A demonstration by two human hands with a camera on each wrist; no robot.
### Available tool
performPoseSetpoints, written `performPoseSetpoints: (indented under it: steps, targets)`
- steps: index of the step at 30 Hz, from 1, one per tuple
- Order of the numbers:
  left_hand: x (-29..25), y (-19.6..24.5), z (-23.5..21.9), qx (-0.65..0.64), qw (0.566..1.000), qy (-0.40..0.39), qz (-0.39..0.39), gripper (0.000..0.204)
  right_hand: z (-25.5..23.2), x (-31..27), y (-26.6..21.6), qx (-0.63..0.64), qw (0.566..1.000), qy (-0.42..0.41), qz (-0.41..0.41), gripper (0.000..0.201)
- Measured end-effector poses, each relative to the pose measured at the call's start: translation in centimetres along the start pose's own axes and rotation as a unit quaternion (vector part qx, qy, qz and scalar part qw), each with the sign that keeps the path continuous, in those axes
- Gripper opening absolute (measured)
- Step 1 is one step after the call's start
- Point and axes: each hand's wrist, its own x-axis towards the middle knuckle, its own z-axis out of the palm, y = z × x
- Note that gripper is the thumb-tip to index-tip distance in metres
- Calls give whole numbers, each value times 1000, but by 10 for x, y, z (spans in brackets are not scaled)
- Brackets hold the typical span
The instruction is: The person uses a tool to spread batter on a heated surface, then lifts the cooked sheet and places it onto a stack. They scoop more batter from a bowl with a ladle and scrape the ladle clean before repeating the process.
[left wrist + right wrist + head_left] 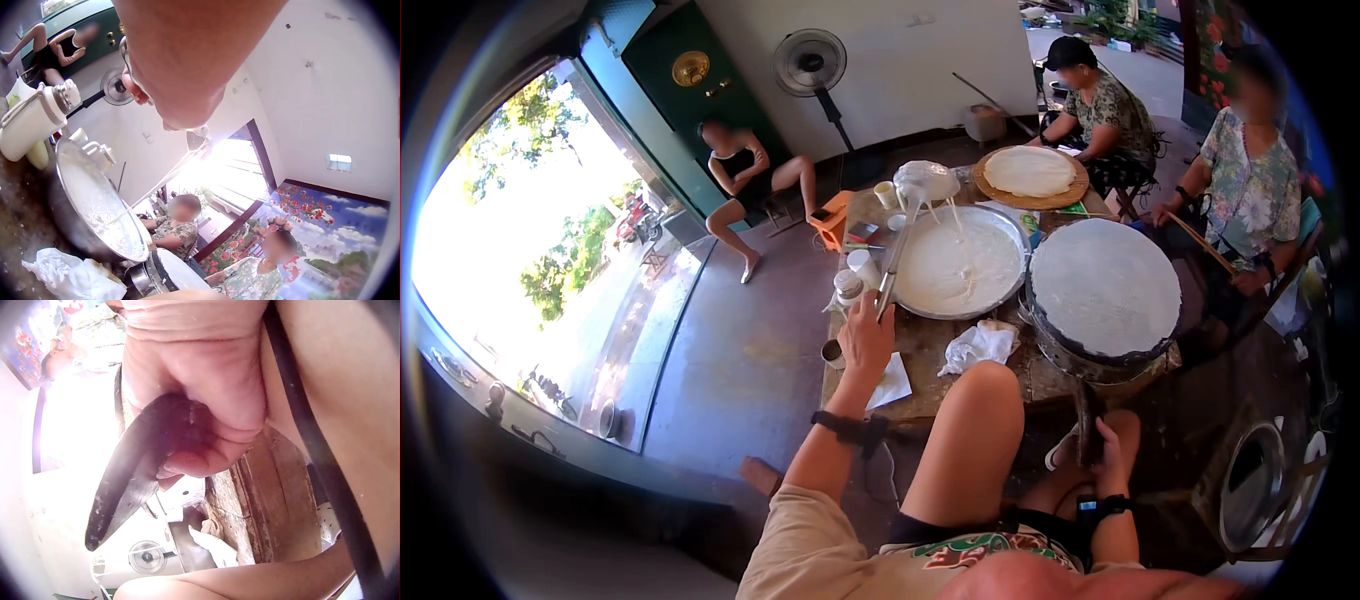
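Observation:
My left hand [867,335] grips the metal handle of a ladle [892,265], whose batter-coated head is raised over the far side of a wide metal basin [905,308]. Strands of white batter [945,265] drip from it into the basin, also seen in the left wrist view. My right hand [1112,455] is wrapped round a dark, flat handle [119,481] at the near side of a round griddle [1055,345]. A pale, even layer of batter [1105,285] covers the griddle's top.
Thin pale sheets [1030,172] lie on a round woven tray [990,190] at the table's back. A white cloth [980,345] sits before the basin, bottles [848,288] to its left. One person [1250,190] with sticks sits right of the griddle; two others sit farther back.

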Motion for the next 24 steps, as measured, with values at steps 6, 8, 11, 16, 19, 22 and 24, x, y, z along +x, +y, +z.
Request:
performPoseSetpoints:
  steps: [6, 8, 11, 16, 19, 22, 24]
  targets:
    - [-3, -1, 0, -1, 1000, -6, -2, 33, -4, 6, 4, 12, 999, 30, -11, 28]
    - [-4, -2, 0, 4, 1000, -3, -3, 33, -8, 7, 3, 8, 1000, 25, -9, 28]
    - [-4, -2, 1, 10, 1000, -5, -5, 33, -10, 9, 4, 15, 1000, 24, -6, 28]
    - [-5, -4, 1, 12, 1000, -8, -5, 33, -3, 5, 3, 29, 999, 34, 4, 28]
    - [-4, -5, 1, 15, 1000, -2, -2, 33, -3, 5, 1, 36, 999, 21, 15, 27]
    - [-6, -7, 3, 11, 1000, -7, -6, 32, 4, 2, 1, 7, 1000, 0, -17, 26]
    - [-6, -15, 7, 1, 998, -50, -23, 32, 41, -18, -9, 9, 998, -67, 0, 25]
